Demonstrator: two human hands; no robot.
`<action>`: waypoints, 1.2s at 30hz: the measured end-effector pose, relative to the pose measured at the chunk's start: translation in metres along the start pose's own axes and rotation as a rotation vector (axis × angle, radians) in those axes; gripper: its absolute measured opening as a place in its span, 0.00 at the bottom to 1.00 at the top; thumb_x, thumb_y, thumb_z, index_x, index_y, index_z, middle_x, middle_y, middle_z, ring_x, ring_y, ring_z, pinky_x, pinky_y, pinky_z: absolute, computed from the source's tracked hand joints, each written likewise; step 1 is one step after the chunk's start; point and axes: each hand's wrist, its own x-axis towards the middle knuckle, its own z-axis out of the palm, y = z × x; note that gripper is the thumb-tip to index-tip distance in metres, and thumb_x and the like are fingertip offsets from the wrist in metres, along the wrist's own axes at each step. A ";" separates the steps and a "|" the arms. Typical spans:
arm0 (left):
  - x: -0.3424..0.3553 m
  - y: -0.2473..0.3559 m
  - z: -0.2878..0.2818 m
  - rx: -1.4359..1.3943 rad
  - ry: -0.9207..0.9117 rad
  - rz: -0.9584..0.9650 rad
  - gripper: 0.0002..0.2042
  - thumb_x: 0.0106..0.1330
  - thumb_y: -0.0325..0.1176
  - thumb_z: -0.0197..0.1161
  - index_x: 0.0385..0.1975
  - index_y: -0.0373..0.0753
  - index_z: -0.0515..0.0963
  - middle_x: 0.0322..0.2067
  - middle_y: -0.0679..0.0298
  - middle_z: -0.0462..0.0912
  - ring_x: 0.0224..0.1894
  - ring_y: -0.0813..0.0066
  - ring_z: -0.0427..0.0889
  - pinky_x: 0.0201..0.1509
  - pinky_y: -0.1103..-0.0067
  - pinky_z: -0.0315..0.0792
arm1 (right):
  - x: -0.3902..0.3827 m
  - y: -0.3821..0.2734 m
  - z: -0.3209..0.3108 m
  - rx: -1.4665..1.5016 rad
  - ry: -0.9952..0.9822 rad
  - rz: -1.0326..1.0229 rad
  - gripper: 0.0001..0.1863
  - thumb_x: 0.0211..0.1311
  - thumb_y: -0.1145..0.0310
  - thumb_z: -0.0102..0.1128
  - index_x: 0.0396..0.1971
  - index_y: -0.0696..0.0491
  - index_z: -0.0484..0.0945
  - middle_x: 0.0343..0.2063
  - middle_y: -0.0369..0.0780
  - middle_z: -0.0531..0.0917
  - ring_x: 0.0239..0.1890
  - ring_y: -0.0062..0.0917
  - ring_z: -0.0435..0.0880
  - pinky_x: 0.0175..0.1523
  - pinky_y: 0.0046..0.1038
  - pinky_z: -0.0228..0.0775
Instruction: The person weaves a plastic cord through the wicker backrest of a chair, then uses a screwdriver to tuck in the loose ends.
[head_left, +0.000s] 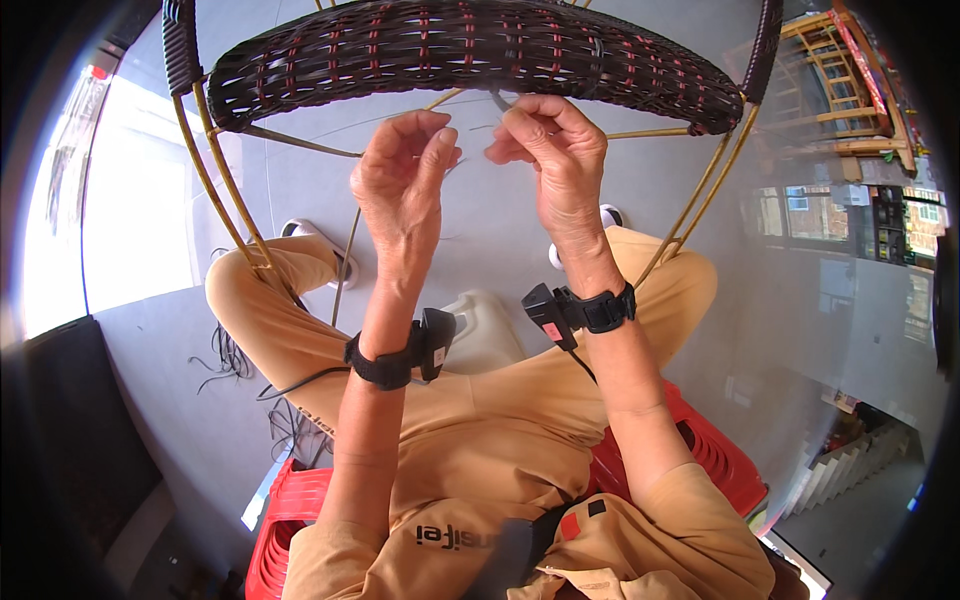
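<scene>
A dark brown wicker panel (470, 58) with red strands runs across the top of the view, set in a gold metal frame (215, 170). My right hand (568, 165) is just below the panel's lower edge, its thumb and fingers pinched on a grey weaving strip (500, 100) that hangs from the weave. To its left, my left hand (400, 180) is raised with curled fingers, the thumb tip close to the forefinger. Whatever it may hold is too small to make out. The hands are apart.
Frame legs stand beside my knees. Loose dark strips (228, 352) lie on the grey floor (170, 370) at the left. A pale plastic container (485, 325) sits between my legs, and a red plastic seat (690, 450) is under me. Wooden frames (835, 85) are at the far right.
</scene>
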 end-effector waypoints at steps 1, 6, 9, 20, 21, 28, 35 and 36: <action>0.000 -0.001 0.000 -0.002 0.000 0.000 0.07 0.59 0.24 0.60 0.36 0.31 0.75 0.30 0.63 0.79 0.28 0.80 0.77 0.34 0.85 0.73 | -0.001 0.001 -0.001 0.054 0.030 0.042 0.04 0.56 0.76 0.57 0.30 0.59 0.76 0.22 0.38 0.80 0.21 0.21 0.80 0.28 0.21 0.76; 0.004 -0.001 0.010 0.010 -0.024 0.002 0.08 0.59 0.23 0.60 0.37 0.30 0.76 0.31 0.63 0.79 0.28 0.80 0.78 0.35 0.85 0.74 | -0.002 0.006 0.002 0.140 0.107 0.078 0.04 0.55 0.76 0.57 0.31 0.57 0.77 0.21 0.39 0.81 0.20 0.22 0.80 0.28 0.21 0.76; 0.009 0.000 0.021 0.009 0.004 0.077 0.08 0.58 0.23 0.59 0.36 0.28 0.76 0.29 0.64 0.79 0.28 0.83 0.76 0.35 0.86 0.73 | -0.002 0.004 0.011 0.150 0.210 0.056 0.04 0.54 0.76 0.59 0.29 0.61 0.76 0.20 0.39 0.79 0.18 0.23 0.80 0.25 0.21 0.76; 0.013 -0.004 0.034 0.125 0.091 0.149 0.06 0.57 0.23 0.59 0.33 0.30 0.78 0.26 0.65 0.79 0.27 0.84 0.75 0.32 0.88 0.70 | 0.000 -0.004 0.013 -0.192 0.212 -0.120 0.04 0.54 0.77 0.59 0.27 0.62 0.76 0.18 0.36 0.77 0.18 0.15 0.76 0.23 0.18 0.73; 0.012 -0.004 0.035 0.140 0.101 0.157 0.06 0.57 0.23 0.59 0.33 0.30 0.78 0.25 0.66 0.78 0.27 0.84 0.75 0.32 0.88 0.70 | 0.000 -0.004 0.014 -0.191 0.213 -0.119 0.04 0.54 0.77 0.59 0.27 0.62 0.76 0.18 0.36 0.77 0.18 0.15 0.76 0.23 0.18 0.73; 0.010 -0.009 0.038 0.169 0.132 0.205 0.06 0.57 0.22 0.59 0.33 0.32 0.79 0.26 0.66 0.77 0.28 0.84 0.76 0.31 0.87 0.71 | -0.001 -0.006 0.021 -0.261 0.289 -0.179 0.03 0.54 0.78 0.58 0.26 0.63 0.77 0.16 0.35 0.77 0.17 0.14 0.75 0.22 0.17 0.72; 0.003 -0.010 0.048 0.097 0.162 0.175 0.06 0.58 0.22 0.58 0.34 0.31 0.77 0.28 0.64 0.79 0.32 0.82 0.77 0.35 0.85 0.74 | -0.001 -0.008 0.020 -0.230 0.324 -0.151 0.03 0.53 0.78 0.59 0.26 0.62 0.78 0.18 0.36 0.79 0.19 0.15 0.77 0.25 0.16 0.71; 0.003 -0.010 0.048 0.089 0.163 0.163 0.06 0.58 0.22 0.58 0.34 0.31 0.77 0.28 0.63 0.79 0.33 0.81 0.77 0.35 0.85 0.74 | -0.001 -0.007 0.020 -0.233 0.324 -0.150 0.03 0.53 0.78 0.59 0.26 0.62 0.78 0.18 0.36 0.79 0.19 0.15 0.77 0.25 0.16 0.71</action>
